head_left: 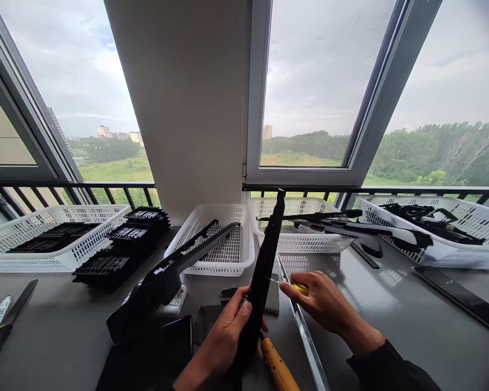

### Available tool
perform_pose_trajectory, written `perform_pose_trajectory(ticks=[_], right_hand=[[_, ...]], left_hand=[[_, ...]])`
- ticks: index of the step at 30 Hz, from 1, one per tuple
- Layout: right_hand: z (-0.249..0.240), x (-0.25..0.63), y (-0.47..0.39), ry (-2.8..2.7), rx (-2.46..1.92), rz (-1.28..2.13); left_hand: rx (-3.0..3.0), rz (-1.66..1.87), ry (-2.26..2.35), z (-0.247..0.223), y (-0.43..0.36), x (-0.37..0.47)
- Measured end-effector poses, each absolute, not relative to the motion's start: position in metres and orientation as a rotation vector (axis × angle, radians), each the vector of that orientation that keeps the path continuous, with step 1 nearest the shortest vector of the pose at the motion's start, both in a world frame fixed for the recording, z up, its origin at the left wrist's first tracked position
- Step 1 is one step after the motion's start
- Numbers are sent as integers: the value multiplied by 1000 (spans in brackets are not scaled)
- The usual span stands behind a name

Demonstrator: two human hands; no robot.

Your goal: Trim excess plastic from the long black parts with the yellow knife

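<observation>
My left hand [230, 326] is wrapped round the lower part of a long black plastic piece [267, 260], which stands almost upright with its narrow tip towards the window. In my right hand [320, 301] is a small yellow-handled tool [300, 289]. Its thin pale tip reaches the right edge of the black piece; whether it is a blade or a shaft I cannot tell. Below the piece, a tool with an orange-yellow handle [277, 363] lies on the table, its head hidden. A metal strip [303, 328] runs beneath my right hand.
White baskets [212, 267] line the back of the grey table [342, 347], several holding black parts. Stacked black grids [126, 233] stand at left, near a long black part [158, 288]. A knife [20, 301] lies far left, a black panel [464, 298] at right.
</observation>
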State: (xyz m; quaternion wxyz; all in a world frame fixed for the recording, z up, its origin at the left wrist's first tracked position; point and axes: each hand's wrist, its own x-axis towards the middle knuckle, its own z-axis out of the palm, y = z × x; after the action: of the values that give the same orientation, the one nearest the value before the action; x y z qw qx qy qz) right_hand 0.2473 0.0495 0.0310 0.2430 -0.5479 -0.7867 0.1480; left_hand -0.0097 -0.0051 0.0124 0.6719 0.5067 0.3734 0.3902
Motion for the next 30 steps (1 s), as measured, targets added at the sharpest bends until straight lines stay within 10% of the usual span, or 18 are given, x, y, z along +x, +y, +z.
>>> perform_pose_trajectory(ticks=[30], right_hand=[[31,225,38,-2192,-1551,551]], left_hand=[[1047,1104,834,15,-4,-7]])
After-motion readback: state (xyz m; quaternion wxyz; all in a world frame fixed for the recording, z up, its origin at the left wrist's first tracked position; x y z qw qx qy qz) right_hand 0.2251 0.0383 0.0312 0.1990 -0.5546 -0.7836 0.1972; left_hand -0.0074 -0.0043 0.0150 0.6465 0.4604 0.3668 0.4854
